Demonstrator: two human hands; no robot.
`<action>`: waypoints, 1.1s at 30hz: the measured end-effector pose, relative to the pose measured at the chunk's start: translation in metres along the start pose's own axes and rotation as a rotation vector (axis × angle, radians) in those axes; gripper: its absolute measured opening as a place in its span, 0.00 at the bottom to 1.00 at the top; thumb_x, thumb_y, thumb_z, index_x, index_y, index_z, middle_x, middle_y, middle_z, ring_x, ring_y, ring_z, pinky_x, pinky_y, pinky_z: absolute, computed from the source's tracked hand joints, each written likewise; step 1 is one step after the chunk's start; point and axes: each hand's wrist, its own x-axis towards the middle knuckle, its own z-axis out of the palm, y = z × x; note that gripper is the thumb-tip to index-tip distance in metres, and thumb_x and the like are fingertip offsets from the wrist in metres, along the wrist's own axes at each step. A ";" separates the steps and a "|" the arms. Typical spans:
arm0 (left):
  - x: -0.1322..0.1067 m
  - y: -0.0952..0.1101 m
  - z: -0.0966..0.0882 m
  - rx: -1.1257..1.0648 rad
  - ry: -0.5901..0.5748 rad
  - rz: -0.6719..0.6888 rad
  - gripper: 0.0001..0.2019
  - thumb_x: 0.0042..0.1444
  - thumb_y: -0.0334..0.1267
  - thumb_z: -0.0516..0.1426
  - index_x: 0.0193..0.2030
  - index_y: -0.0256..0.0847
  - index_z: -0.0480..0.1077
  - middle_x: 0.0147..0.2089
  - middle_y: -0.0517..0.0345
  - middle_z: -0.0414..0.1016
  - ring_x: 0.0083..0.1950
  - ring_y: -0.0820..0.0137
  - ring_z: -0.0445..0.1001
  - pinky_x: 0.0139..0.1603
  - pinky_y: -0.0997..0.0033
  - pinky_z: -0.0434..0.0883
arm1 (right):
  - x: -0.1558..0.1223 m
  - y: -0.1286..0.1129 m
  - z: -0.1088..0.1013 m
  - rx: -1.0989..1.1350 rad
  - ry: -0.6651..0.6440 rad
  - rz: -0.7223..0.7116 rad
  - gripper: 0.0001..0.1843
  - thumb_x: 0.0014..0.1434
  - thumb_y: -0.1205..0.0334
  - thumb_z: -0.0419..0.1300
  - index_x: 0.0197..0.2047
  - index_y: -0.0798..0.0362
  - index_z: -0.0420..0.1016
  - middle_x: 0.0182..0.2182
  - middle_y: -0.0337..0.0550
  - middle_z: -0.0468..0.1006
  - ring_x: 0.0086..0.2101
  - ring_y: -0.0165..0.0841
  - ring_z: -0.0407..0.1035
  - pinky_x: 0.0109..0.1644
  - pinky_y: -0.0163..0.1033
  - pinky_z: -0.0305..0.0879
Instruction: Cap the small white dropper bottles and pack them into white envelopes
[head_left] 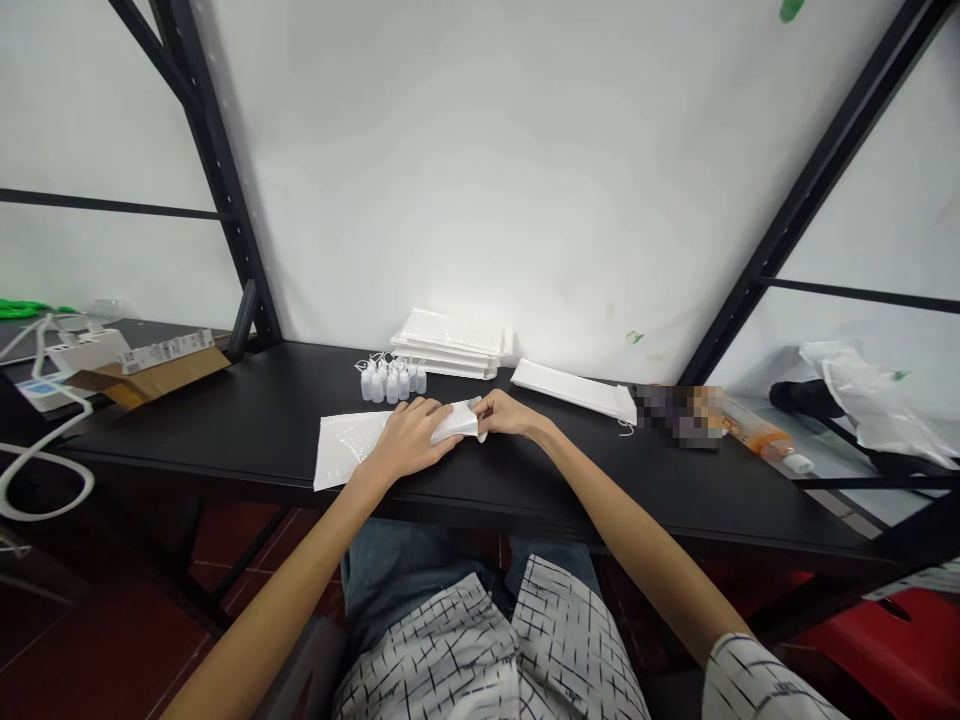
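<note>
Across the black bench (187, 430), you've got a clear plastic bag (345, 450) lying flat, then your left hand (409, 440) and right hand (510, 413) close together, both pinching a folded white packet (457, 423) (long side runs left-right).

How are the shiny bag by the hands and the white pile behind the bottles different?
The shiny bag lies single and flat; the white pile is stacked in layers. The bag lies by the left hand near the table's front; the pile sits by the wall. Both are white, on the black table.
</note>
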 end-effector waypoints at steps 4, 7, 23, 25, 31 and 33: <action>0.000 -0.002 0.001 0.005 -0.016 -0.021 0.24 0.62 0.52 0.53 0.57 0.40 0.71 0.52 0.46 0.74 0.52 0.55 0.72 0.51 0.56 0.67 | 0.000 -0.006 -0.010 0.004 0.075 0.024 0.08 0.42 0.66 0.65 0.29 0.60 0.81 0.16 0.35 0.69 0.18 0.21 0.53 0.21 0.31 0.46; -0.001 -0.002 0.002 0.004 -0.047 -0.042 0.24 0.62 0.54 0.52 0.57 0.42 0.70 0.52 0.47 0.75 0.52 0.56 0.71 0.51 0.58 0.67 | 0.010 -0.011 -0.021 0.003 0.270 0.017 0.11 0.46 0.60 0.66 0.31 0.60 0.80 0.18 0.37 0.71 0.16 0.22 0.54 0.19 0.31 0.46; 0.000 0.002 -0.003 -0.003 -0.127 -0.047 0.23 0.63 0.54 0.52 0.56 0.41 0.71 0.56 0.47 0.73 0.54 0.55 0.70 0.52 0.56 0.66 | 0.116 -0.050 0.002 -0.819 0.447 -0.048 0.11 0.59 0.61 0.61 0.44 0.50 0.81 0.39 0.42 0.81 0.40 0.36 0.73 0.41 0.36 0.63; 0.000 0.003 -0.004 -0.011 -0.130 -0.049 0.24 0.63 0.54 0.52 0.56 0.41 0.71 0.56 0.47 0.73 0.55 0.55 0.70 0.52 0.55 0.66 | 0.119 -0.047 0.006 -0.830 0.439 -0.031 0.10 0.59 0.62 0.61 0.42 0.50 0.82 0.39 0.43 0.82 0.40 0.37 0.73 0.40 0.36 0.63; -0.001 0.002 -0.003 -0.031 -0.098 -0.059 0.22 0.62 0.54 0.53 0.56 0.44 0.71 0.54 0.48 0.74 0.54 0.55 0.70 0.53 0.56 0.66 | 0.111 -0.047 0.004 -0.784 0.460 -0.051 0.07 0.57 0.67 0.59 0.34 0.52 0.80 0.36 0.41 0.82 0.35 0.33 0.73 0.37 0.34 0.62; -0.001 0.002 -0.002 -0.029 -0.093 -0.062 0.22 0.62 0.54 0.53 0.56 0.44 0.71 0.54 0.49 0.74 0.54 0.56 0.70 0.53 0.57 0.66 | 0.101 -0.048 -0.006 -0.721 0.506 -0.076 0.07 0.57 0.67 0.59 0.33 0.53 0.79 0.36 0.40 0.81 0.30 0.31 0.72 0.37 0.34 0.63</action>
